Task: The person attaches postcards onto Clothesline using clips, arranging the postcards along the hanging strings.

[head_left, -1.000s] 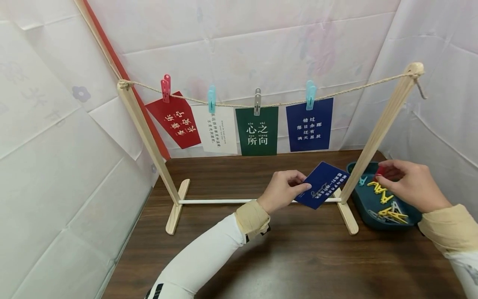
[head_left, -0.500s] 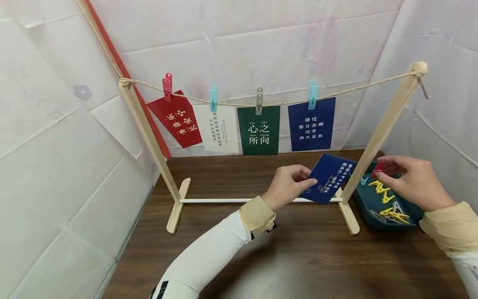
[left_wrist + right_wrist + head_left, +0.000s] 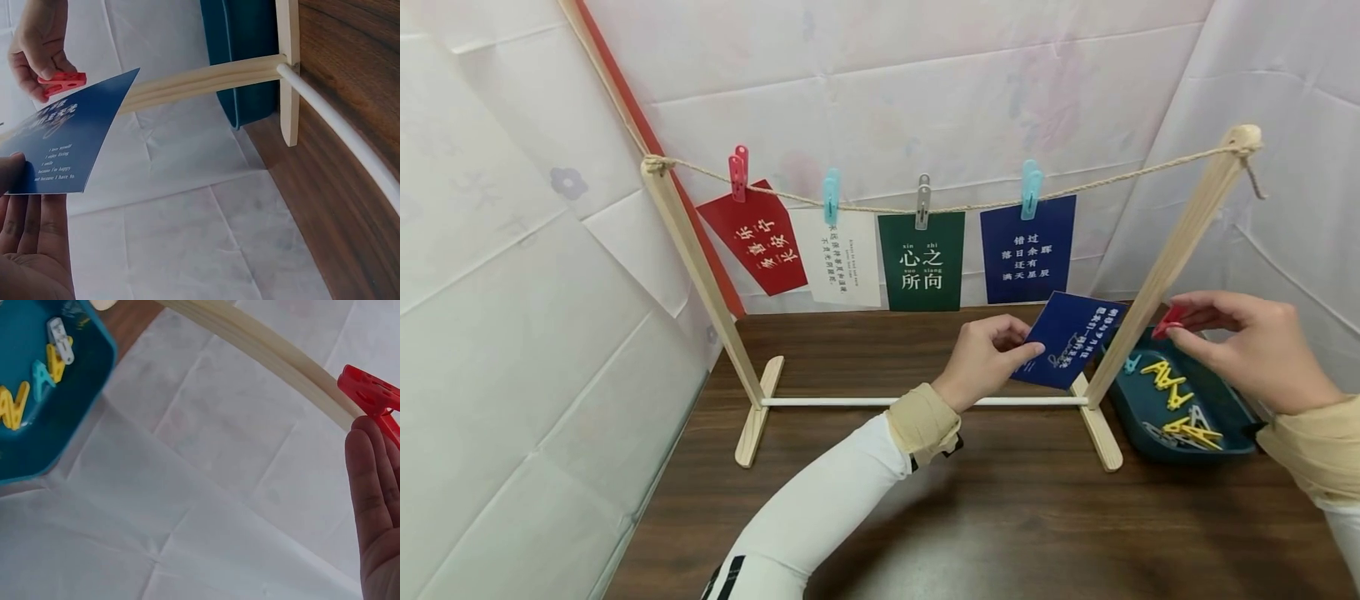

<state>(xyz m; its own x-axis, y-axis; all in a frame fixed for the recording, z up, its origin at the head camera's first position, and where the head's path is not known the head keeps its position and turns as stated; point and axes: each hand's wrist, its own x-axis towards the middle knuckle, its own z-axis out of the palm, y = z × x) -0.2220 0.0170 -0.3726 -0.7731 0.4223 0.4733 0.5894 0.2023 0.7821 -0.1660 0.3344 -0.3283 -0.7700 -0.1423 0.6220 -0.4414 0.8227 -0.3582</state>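
Note:
My left hand (image 3: 985, 362) pinches a dark blue card (image 3: 1063, 346) with white lettering by its lower left edge, thumb on the printed face. The card is tilted, in front of the stand's right post. To the right of that post, my right hand (image 3: 1255, 346) pinches a red clothespin (image 3: 1167, 322) above the tray. In the left wrist view the clothespin (image 3: 62, 82) shows close behind the card (image 3: 100, 131). A twine line (image 3: 1120, 183) bears a red card (image 3: 752, 221), a white card (image 3: 850, 258), a green card (image 3: 922, 296) and another blue card (image 3: 1028, 292), each clipped by a clothespin.
A teal tray (image 3: 1120, 425) with yellow, grey and light blue clothespins stands behind and right of the right post (image 3: 1172, 258). A left post (image 3: 700, 275) and a low white rod (image 3: 827, 402) complete the stand on the brown table (image 3: 1000, 525). White cloth hangs behind.
My left hand has raised the blue card and moved it slightly right. My right hand has lifted the red clothespin up from the tray. The hanging cards stay as they were.

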